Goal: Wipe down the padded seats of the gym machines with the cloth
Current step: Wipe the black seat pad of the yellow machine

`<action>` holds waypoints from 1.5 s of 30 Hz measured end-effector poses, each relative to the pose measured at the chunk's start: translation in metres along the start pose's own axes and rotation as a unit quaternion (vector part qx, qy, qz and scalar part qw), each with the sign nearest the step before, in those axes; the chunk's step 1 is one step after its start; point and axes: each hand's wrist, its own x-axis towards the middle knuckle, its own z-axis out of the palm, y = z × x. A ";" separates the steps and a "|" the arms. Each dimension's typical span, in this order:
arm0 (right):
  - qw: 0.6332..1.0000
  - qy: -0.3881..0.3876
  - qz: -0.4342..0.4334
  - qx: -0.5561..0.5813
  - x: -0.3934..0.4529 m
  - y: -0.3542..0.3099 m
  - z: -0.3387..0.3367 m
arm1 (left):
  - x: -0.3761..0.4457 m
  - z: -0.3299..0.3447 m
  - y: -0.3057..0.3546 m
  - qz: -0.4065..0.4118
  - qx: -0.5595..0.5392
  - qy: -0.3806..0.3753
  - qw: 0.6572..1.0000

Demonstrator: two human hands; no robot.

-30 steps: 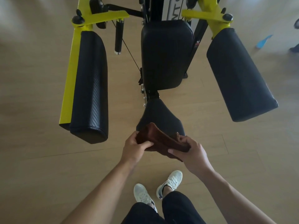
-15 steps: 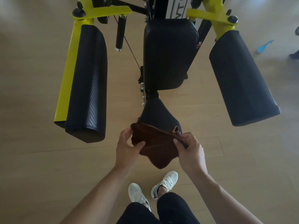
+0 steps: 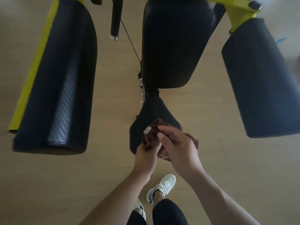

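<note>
A brown cloth (image 3: 151, 135) with a small white tag is bunched between both my hands, just above the near end of the black padded seat (image 3: 152, 111). My left hand (image 3: 146, 155) grips its lower fold from below. Over the top of the cloth, my right hand (image 3: 180, 148) pinches it near the tag. Behind the seat rises the black back pad (image 3: 175, 46). Two long black arm pads, one at the left (image 3: 58, 82) and one at the right (image 3: 263, 78), hang on yellow frame arms.
A black handle bar (image 3: 115, 18) and a thin cable (image 3: 131, 46) hang between the left pad and the back pad. Wooden floor (image 3: 56, 184) lies all around. My white sneakers (image 3: 162, 187) stand just behind the seat.
The cloth was spread out between my hands; now it is gathered into a bunch, and my hands have come together over the seat. The camera has moved closer to the machine.
</note>
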 end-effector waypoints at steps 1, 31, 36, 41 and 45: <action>0.997 0.033 0.005 -0.064 0.012 0.028 0.005 | 0.014 -0.008 -0.012 -0.067 -0.030 0.039 0.997; 0.875 -0.177 -0.135 -0.431 0.132 0.211 0.093 | 0.150 -0.034 -0.120 0.087 0.530 0.071 0.840; 0.892 -0.169 -0.148 -0.392 0.199 0.197 0.092 | 0.216 -0.027 -0.079 0.068 0.574 0.064 0.814; 0.895 -0.170 -0.159 -0.380 0.279 0.184 0.097 | 0.287 -0.035 -0.048 0.023 0.452 0.050 0.890; 0.909 -0.157 -0.179 -0.343 0.291 0.180 0.095 | 0.283 -0.052 -0.038 0.072 0.457 0.018 0.886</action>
